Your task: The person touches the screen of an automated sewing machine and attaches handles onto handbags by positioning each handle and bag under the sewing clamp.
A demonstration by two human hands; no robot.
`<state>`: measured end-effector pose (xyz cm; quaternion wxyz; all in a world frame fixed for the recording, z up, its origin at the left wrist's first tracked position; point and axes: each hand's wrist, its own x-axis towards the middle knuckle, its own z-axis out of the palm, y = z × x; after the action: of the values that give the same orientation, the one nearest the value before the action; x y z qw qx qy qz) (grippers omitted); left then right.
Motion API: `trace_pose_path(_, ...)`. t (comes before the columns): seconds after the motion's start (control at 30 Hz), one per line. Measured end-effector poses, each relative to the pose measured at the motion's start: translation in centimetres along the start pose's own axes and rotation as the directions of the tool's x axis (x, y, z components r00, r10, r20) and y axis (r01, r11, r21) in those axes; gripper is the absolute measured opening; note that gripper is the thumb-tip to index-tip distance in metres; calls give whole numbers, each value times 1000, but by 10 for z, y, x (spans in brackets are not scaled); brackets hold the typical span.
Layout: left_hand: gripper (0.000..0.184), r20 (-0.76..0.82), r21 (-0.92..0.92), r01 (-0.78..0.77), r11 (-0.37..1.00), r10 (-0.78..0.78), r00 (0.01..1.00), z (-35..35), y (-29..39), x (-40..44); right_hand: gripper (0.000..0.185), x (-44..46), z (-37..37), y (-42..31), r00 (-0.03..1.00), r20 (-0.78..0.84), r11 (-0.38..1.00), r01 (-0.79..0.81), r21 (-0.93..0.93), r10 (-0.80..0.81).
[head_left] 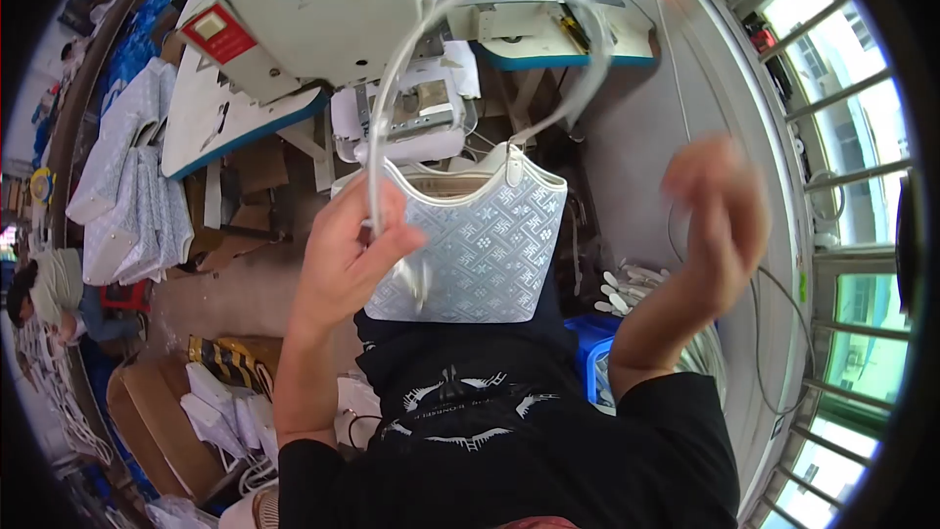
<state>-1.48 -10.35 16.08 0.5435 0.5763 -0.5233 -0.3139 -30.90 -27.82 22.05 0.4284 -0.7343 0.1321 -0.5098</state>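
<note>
A pale grey-blue patterned bag (480,245) with white trim sits upright against the person's lap. Its white tubular handle (597,49) arches up over the opening, wrapped in something clear and fastened at the right by a small tab (515,165). My left hand (357,250) pinches the handle's left end at the bag's left rim. A blurred metallic piece dangles just below that hand in front of the bag. My right hand (720,201) is raised to the right, away from the bag, smeared by motion; its fingers cannot be made out.
A sewing machine (323,10) stands on a white table (196,137) with a teal edge. Patterned bag pieces (137,176) are stacked at left. A cardboard box (147,421) is lower left, a blue bin (591,343) with white handles at right. Another person (59,294) is far left.
</note>
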Motion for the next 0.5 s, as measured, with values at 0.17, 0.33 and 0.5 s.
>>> trace_pose_path(0.17,29,145,486,145,862,-243,959,29,47,27,44,15,57,5,742,668,969,197,-149,-48)
trace_pose_path(0.33,27,374,174,-90,981,19,927,26,10,34,39,43,52,41,879,344,929,-368,48,330)
trace_pose_path(0.5,24,267,-61,112,992,-92,959,14,-25,29,39,40,62,80,937,226,862,-336,379,266)
